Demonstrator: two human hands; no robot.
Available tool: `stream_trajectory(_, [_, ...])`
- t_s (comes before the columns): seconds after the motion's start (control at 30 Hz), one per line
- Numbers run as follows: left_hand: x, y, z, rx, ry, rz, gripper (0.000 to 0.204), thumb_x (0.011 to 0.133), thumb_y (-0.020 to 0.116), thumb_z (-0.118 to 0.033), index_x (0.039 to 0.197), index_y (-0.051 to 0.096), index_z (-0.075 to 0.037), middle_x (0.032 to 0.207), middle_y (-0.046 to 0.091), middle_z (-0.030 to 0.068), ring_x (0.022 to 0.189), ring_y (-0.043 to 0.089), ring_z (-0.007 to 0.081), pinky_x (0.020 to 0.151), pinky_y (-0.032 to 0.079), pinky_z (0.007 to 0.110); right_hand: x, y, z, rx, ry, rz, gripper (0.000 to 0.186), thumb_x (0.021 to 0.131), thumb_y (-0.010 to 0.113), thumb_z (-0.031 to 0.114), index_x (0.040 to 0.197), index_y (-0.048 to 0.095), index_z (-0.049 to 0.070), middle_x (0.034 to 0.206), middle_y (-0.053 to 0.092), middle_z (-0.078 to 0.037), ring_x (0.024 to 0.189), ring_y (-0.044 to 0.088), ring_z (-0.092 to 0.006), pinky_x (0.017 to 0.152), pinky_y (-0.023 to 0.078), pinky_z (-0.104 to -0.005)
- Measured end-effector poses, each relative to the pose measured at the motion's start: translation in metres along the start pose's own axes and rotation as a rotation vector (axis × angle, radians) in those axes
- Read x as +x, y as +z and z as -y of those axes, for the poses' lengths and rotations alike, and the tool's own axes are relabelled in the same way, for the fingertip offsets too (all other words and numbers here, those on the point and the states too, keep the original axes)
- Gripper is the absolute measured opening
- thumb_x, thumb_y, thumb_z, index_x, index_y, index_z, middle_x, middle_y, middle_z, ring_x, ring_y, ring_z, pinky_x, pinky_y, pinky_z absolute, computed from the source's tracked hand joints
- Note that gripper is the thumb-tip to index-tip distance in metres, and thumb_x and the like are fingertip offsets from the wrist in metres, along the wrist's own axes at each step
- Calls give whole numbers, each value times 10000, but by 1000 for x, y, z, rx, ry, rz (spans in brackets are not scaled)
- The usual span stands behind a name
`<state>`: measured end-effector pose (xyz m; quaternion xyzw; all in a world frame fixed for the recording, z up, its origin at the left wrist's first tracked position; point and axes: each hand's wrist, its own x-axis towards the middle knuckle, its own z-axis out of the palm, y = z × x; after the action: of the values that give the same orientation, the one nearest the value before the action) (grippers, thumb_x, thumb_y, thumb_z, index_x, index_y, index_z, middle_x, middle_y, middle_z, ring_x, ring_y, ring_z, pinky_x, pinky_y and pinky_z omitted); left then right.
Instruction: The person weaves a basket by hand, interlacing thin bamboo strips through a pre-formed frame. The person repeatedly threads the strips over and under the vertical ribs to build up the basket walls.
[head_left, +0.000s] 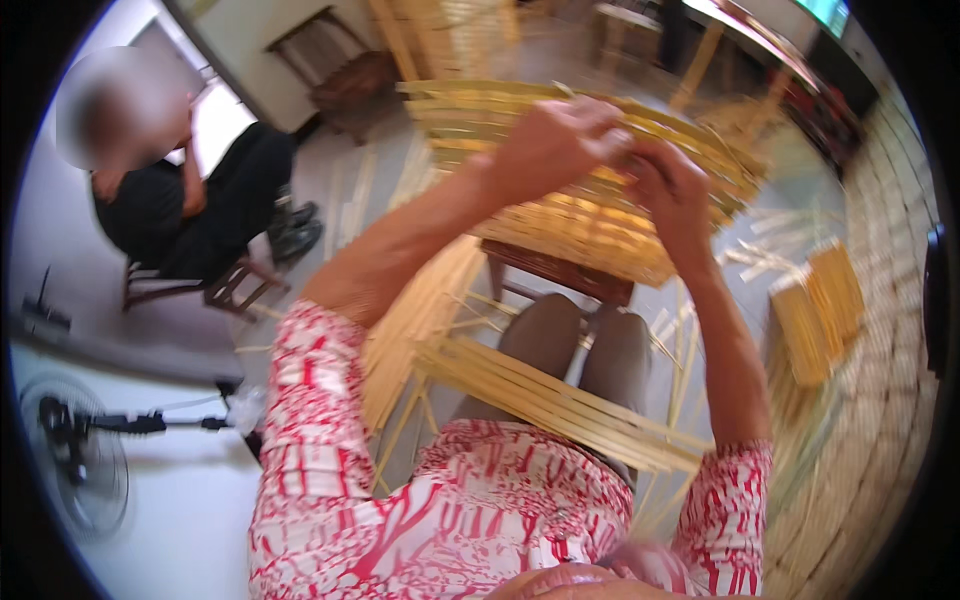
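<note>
A woven bamboo piece (600,235), yellow and curved like a basket wall, stands in front of my knees by a dark wooden stool (560,270). My left hand (565,145) is closed over its upper part, back of the hand upward. Close beside it, to the right, my right hand (672,190) is closed with the fingers bent, the two hands' fingertips nearly meeting. Whatever sits between the fingers is too small and blurred to make out. Several long flat bamboo strips (560,400) lie across my lap.
More pale strips (430,330) lie left of my legs. At the right are a bundle of cut bamboo (818,310) and a wide woven mat (885,300). A person (180,200) sits at the left, near a fan (75,450). A wooden chair (335,75) stands behind.
</note>
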<state>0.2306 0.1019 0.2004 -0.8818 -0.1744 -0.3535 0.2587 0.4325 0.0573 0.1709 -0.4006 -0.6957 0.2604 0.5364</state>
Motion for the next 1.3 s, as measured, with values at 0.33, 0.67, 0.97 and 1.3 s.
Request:
stream_trajectory(0.33, [21, 10, -5, 130, 126, 6, 111, 815, 644, -223, 830, 699, -128, 895, 643, 31, 817, 679, 200, 647, 555, 352, -14, -17, -1, -83, 41, -106, 179, 994, 591, 58, 1139, 687, 16, 928, 676, -21, 729, 604, -53, 572, 490, -205])
stream_trajectory(0.67, [25, 15, -28, 55, -90, -38, 199, 723, 688, -237, 803, 656, -57, 834, 616, 57, 796, 679, 237, 682, 543, 370, -39, 38, 4, 326, 113, -309, 382, 997, 491, -51, 1371, 563, -30, 1043, 686, -55, 752, 607, -58, 611, 493, -210])
stream_trajectory(0.97, [20, -3, 14, -34, 317, 95, 171, 748, 692, -215, 893, 661, -130, 859, 623, 7, 848, 691, 189, 720, 573, 338, -17, -37, 7, -490, -308, 91, 379, 876, 506, -141, 1173, 682, 15, 958, 675, -119, 824, 632, -213, 753, 510, -306])
stream_trajectory(1.3, [18, -9, -6, -390, -138, -159, 87, 823, 674, -202, 777, 681, -129, 762, 634, 59, 697, 661, 310, 581, 518, 408, -35, -13, -13, 649, 234, 30, 226, 993, 568, 21, 1191, 675, 36, 967, 704, -35, 712, 593, -57, 572, 422, -196])
